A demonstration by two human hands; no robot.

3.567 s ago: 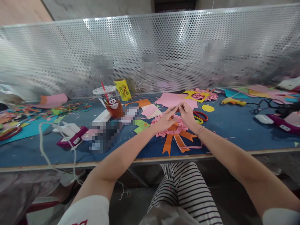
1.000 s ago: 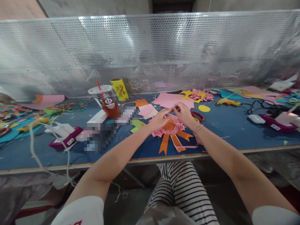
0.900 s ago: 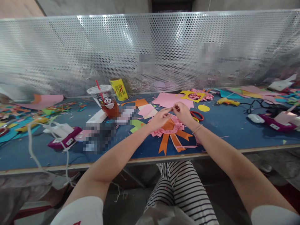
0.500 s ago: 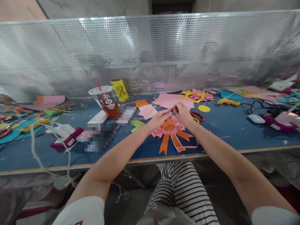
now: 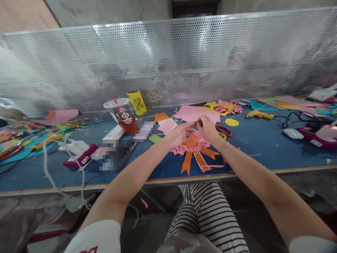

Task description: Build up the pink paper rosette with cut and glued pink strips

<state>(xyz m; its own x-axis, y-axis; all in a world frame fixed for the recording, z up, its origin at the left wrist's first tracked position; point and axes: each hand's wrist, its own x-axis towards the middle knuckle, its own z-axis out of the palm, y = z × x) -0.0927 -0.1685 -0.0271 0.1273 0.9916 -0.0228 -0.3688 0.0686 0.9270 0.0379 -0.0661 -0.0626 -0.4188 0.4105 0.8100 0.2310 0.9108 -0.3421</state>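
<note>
The pink rosette (image 5: 193, 141) lay near the front edge of the worktop (image 5: 252, 140), its orange tails pointing at that edge, apparently placed so both hands could meet above it. The left hand (image 5: 182, 133) had its fingers loosely extended to the right hand (image 5: 206, 127), whose fingers were curled, tips together, perhaps to steady something small; whether either gripped anything could not be made out. The hands covered the rosette's far rim, and only the handles of the scissors (image 5: 230, 131) showed.
</note>
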